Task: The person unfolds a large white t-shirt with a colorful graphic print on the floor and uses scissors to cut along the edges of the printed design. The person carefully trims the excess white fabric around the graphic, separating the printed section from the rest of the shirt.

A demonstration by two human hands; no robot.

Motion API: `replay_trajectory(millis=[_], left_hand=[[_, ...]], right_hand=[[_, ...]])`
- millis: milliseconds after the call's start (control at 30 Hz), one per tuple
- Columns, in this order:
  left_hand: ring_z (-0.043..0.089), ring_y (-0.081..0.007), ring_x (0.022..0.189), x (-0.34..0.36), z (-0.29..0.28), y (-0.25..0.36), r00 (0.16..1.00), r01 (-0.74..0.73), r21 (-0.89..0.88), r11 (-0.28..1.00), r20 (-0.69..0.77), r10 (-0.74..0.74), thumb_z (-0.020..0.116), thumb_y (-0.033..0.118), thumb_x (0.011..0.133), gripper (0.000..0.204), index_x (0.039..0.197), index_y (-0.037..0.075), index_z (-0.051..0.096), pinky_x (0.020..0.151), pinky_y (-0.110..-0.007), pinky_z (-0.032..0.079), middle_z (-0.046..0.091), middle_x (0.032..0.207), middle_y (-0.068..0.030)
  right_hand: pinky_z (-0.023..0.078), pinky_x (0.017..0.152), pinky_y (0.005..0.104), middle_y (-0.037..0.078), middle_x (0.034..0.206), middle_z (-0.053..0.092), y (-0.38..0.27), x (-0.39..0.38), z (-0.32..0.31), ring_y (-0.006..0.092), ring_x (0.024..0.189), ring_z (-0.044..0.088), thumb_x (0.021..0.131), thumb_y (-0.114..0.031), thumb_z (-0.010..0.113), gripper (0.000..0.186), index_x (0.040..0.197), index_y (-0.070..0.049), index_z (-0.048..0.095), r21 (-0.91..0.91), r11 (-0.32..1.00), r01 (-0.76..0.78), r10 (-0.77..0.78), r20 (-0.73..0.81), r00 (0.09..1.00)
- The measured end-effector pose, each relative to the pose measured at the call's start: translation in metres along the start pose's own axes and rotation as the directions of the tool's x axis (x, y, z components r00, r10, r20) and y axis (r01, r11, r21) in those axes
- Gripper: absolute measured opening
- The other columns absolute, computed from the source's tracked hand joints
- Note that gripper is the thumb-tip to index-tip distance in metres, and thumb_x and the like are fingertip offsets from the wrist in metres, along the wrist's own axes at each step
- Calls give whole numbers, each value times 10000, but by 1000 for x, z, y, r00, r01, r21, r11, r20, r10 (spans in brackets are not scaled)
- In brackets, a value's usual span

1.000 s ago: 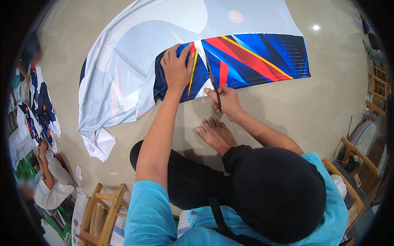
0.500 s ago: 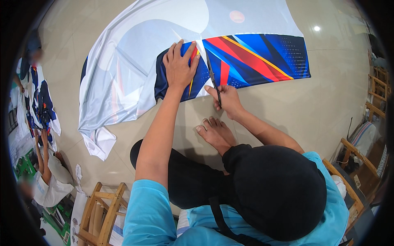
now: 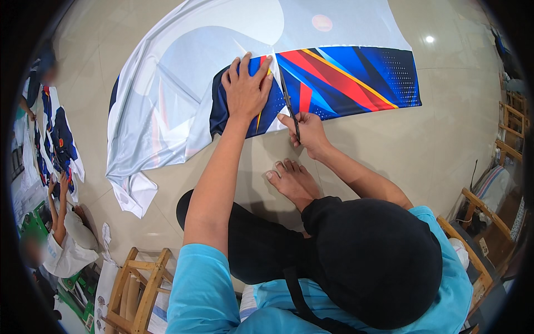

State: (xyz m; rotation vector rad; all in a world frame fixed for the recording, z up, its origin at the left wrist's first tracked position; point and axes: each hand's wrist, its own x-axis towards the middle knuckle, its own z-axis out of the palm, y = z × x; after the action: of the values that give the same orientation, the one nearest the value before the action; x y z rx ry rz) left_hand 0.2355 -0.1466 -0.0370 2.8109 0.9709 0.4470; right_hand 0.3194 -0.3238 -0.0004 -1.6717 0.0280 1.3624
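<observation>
A large sheet of fabric lies on the tiled floor, its pale back side up. Its near edge is folded over, showing a printed face in blue, red and yellow. My left hand rests flat on the printed part, fingers spread. Just right of it, my right hand grips black scissors by the handles. The blades point away from me along a white strip between two printed areas. They look nearly closed; the fabric partly hides the tips.
My bare foot is on the floor just below the scissors. A wooden stool stands at lower left, and wooden frames line the right. At far left, people handle other printed fabric beside green machines.
My left hand has shifted very slightly right on the fabric. The scissors have barely moved. At far left, another person's arms and the printed fabric there have moved a little.
</observation>
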Motion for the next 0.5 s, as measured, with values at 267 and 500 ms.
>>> replay_trajectory(millis=[267, 500], left_hand=[[409, -377, 1412, 0, 1, 1, 1000, 5, 29, 1000, 15, -5, 554, 428, 1028, 461, 1486, 379, 563, 1128, -559, 293, 480, 1534, -132], [405, -371, 1410, 0, 1, 2, 1000, 4, 16, 1000, -2, -4, 581, 419, 1012, 462, 1470, 360, 576, 1133, -556, 302, 491, 1522, -132]], right_hand=[[409, 413, 239, -2, 611, 552, -3, -1, 0, 83, 463, 511, 850, -363, 878, 438, 816, -102, 527, 21, 999, -25, 24, 19, 1000], [398, 397, 260, 13, 585, 541, 0, 1, 1, 96, 441, 501, 845, -389, 872, 464, 764, -105, 514, -3, 1000, 3, -3, -4, 1000]])
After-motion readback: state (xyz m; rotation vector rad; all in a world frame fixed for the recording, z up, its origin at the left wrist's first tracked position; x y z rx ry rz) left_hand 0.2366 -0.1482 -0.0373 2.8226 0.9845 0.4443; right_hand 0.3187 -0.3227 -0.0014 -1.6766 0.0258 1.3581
